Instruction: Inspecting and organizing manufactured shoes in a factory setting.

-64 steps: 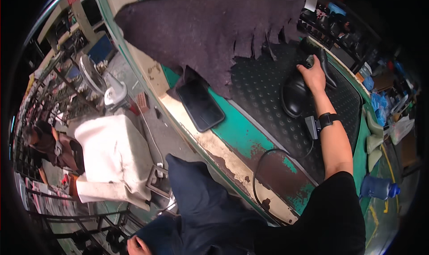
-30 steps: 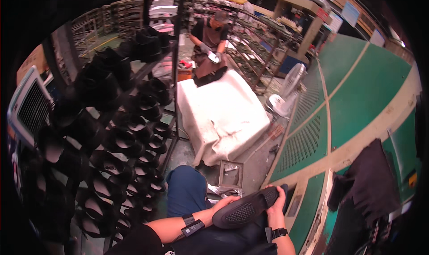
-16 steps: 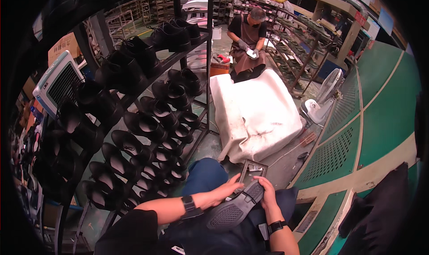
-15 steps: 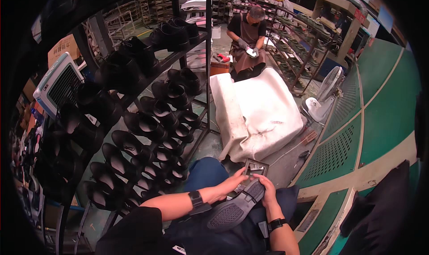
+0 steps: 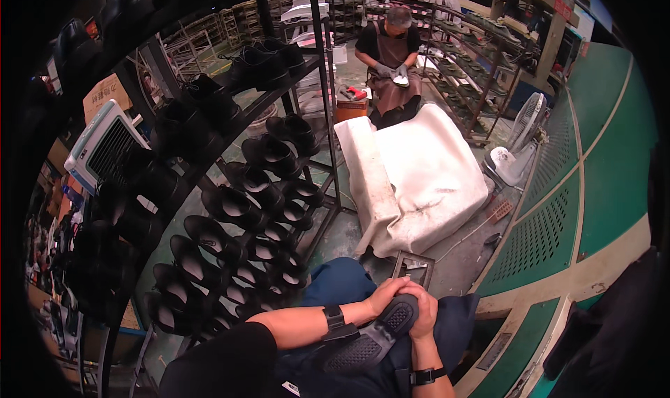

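Observation:
A black shoe (image 5: pixel 359 350) lies across my lap with its dark patterned sole facing up, its heel end pointing away from me. My left hand (image 5: pixel 386 295) is closed at the far side of the heel, fingers bent over its end. Wrapped around the heel's right side is my right hand (image 5: pixel 424 313), and the two hands meet there. The shoe's upper is mostly hidden underneath. Just beyond my hands stands a small metal frame (image 5: pixel 427 272). Each wrist wears a black band.
Racks (image 5: pixel 259 103) of black shoes (image 5: pixel 230 206) fill the left. Ahead sits a white cloth-covered block (image 5: pixel 433 181); behind it, a seated person (image 5: pixel 394 56) in gloves handles a white item. A fan (image 5: pixel 520 136) and green perforated panels (image 5: pixel 541 223) stand right.
My hands have closed together around the heel, the left sliding right toward its far end. The shoe has tilted, showing the heel more end-on. My view has shifted slightly.

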{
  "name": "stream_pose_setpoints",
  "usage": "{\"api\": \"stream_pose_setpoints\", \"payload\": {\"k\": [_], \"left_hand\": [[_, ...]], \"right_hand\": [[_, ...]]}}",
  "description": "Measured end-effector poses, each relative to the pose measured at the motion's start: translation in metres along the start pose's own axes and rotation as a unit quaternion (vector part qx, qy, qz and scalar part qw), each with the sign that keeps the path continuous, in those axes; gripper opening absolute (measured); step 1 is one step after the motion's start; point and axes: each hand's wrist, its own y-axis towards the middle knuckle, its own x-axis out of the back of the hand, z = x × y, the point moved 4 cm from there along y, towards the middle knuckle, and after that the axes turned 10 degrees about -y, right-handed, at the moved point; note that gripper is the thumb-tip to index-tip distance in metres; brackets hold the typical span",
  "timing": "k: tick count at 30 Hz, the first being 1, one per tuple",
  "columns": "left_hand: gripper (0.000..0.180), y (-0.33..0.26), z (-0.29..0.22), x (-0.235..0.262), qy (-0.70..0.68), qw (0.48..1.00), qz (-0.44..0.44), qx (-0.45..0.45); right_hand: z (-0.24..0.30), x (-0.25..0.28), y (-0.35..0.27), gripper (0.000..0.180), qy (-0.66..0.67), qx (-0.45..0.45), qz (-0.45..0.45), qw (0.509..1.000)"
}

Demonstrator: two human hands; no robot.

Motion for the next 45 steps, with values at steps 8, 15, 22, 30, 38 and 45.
{"api": "stream_pose_setpoints", "payload": {"k": [8,15,22,30,38,45], "left_hand": [[0.066,-0.041,-0.047,-0.025,-0.076,0.989,0.115,0.049],[0.075,-0.063,-0.029,-0.024,-0.238,0.962,0.133,-0.029],[0.074,-0.073,-0.037,-0.023,-0.049,0.969,0.158,-0.185],[0.071,-0.072,-0.026,-0.020,-0.085,0.959,0.188,-0.196],[0.070,-0.079,-0.045,-0.040,-0.061,0.958,0.175,-0.220],[0.053,-0.130,-0.061,-0.031,0.040,0.977,-0.062,-0.200]], "right_hand": [[-0.061,0.034,0.019,0.079,0.286,-0.259,-0.062,0.921],[-0.072,0.029,0.015,0.075,0.266,-0.363,-0.224,0.865],[-0.042,0.020,0.013,0.066,0.266,-0.345,-0.235,0.869],[-0.040,0.019,0.008,0.061,0.257,-0.353,-0.247,0.865],[-0.041,0.025,0.010,0.056,0.247,-0.337,-0.214,0.883],[-0.010,0.014,0.012,0.048,0.283,-0.208,-0.191,0.917]]}}
